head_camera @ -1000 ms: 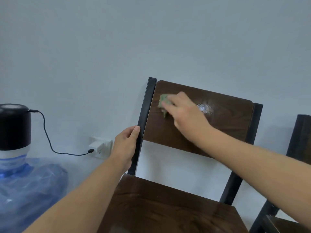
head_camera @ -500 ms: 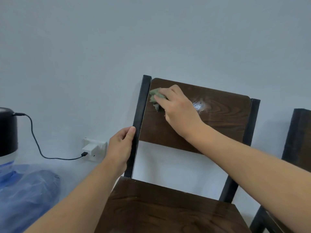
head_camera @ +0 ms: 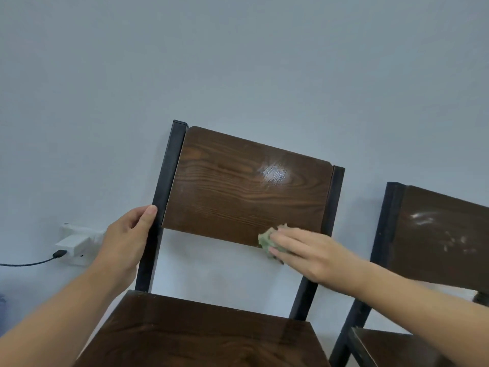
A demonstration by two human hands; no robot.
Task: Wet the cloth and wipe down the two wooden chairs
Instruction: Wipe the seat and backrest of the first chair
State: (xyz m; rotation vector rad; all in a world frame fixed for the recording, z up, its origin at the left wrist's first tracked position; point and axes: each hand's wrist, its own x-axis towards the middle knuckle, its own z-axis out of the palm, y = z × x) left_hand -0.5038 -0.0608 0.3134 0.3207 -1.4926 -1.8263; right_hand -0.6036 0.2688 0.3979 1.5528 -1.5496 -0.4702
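A dark wooden chair (head_camera: 238, 186) with black metal posts stands against the wall in front of me. My left hand (head_camera: 127, 239) grips its left post just below the backrest. My right hand (head_camera: 309, 252) presses a small green cloth (head_camera: 266, 241) flat against the lower right edge of the backrest; my fingers cover most of the cloth. A glossy patch shows higher on the backrest. A second wooden chair (head_camera: 436, 234) stands at the right, with pale smudges on its backrest.
A white wall socket with a plugged-in adapter (head_camera: 76, 242) and a black cable (head_camera: 26, 262) sits low on the wall at the left. The pale wall is directly behind both chairs. The near chair's seat (head_camera: 206, 335) fills the bottom centre.
My right hand has slid the cloth from the backrest's upper left corner down to its lower right edge. The view has shifted right, so the water bottle at the left is out of frame.
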